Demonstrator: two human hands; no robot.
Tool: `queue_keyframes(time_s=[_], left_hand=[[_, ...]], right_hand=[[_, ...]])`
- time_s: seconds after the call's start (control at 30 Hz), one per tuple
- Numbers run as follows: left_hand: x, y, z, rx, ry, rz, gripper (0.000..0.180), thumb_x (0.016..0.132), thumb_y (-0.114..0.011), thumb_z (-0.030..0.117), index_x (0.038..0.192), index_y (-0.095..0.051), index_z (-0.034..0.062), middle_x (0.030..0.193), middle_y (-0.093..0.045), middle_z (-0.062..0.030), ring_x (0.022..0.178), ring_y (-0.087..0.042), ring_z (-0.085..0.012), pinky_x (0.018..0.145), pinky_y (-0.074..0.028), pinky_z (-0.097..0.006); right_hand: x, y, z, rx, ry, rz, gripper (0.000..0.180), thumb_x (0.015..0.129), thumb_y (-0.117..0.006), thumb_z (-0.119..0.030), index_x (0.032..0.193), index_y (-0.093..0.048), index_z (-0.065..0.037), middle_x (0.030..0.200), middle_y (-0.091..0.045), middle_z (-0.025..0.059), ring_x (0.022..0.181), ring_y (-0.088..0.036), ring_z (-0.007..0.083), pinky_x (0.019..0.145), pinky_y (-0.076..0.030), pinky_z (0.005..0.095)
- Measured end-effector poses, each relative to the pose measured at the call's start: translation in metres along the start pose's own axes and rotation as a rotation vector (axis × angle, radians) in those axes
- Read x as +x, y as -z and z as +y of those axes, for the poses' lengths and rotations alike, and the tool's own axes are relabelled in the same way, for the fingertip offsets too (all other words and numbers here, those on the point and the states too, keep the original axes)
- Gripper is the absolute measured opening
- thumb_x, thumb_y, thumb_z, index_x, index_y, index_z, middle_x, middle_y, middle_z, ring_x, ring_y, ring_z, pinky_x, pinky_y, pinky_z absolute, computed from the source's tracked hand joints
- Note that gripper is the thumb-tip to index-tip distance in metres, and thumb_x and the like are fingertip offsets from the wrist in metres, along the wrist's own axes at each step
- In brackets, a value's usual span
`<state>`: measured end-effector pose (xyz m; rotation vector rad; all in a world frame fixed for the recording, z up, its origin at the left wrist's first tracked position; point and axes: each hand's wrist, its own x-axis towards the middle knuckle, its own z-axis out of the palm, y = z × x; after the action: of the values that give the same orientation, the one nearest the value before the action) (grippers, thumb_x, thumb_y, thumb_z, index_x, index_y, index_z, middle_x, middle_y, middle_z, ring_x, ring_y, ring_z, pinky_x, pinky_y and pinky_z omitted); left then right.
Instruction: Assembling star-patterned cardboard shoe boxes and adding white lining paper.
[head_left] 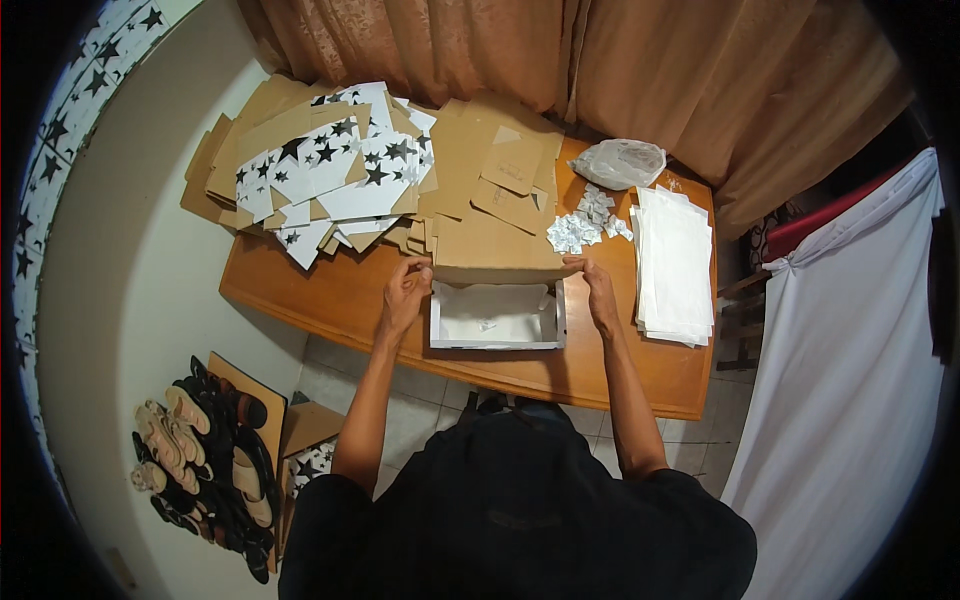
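Note:
An open cardboard box (498, 345), white inside, sits near the front edge of the wooden table, right in front of me. Inside, a small pale scrap (487, 325) lies on the white bottom. Along the box's far side stands a brown cardboard lid panel (500, 272); whether it is joined to the box cannot be made out. My left hand (403, 292) pinches the panel's left corner. At its right corner, my right hand (597, 290) grips with fingers closed. Behind the panel, brown flat cardboard pieces (478, 165) lie stacked.
Star-printed cardboard blanks (325, 165) are heaped at the back left. To the right are small silvery packets (578, 230), a clear plastic bag (620, 163) and a stack of white sheets (674, 270). Sandals (215, 450) crowd the lower left, and curtains (660, 70) hang behind the table.

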<state>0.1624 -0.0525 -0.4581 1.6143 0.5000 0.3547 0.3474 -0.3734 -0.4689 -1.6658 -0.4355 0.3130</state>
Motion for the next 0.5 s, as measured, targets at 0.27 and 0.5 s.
queue_keyframes(time_s=[0.27,0.5], left_hand=[[-0.044,0.006,-0.012,0.489,-0.353,-0.168,0.025,0.086,-0.076,0.021,0.104,-0.071,0.0055,0.113,-0.067,-0.0079,0.111,-0.061,-0.0291,0.093,-0.047,-0.042],[-0.067,-0.006,-0.021,0.628,-0.356,-0.173,0.022,0.088,-0.073,0.025,0.104,-0.071,0.0097,0.118,-0.063,-0.0051,0.12,-0.054,-0.0259,0.101,-0.036,-0.042]], right_hand=[[-0.033,-0.012,-0.049,-0.608,0.099,-0.312,0.052,0.089,-0.067,-0.054,0.101,-0.074,-0.004,0.106,-0.072,0.0143,0.108,-0.063,0.0313,0.105,-0.039,0.0489],[-0.052,-0.041,-0.022,-0.828,0.217,-0.463,0.057,0.08,-0.076,-0.054,0.114,-0.069,-0.009,0.12,-0.065,0.0104,0.12,-0.056,0.0303,0.11,-0.032,0.0548]])
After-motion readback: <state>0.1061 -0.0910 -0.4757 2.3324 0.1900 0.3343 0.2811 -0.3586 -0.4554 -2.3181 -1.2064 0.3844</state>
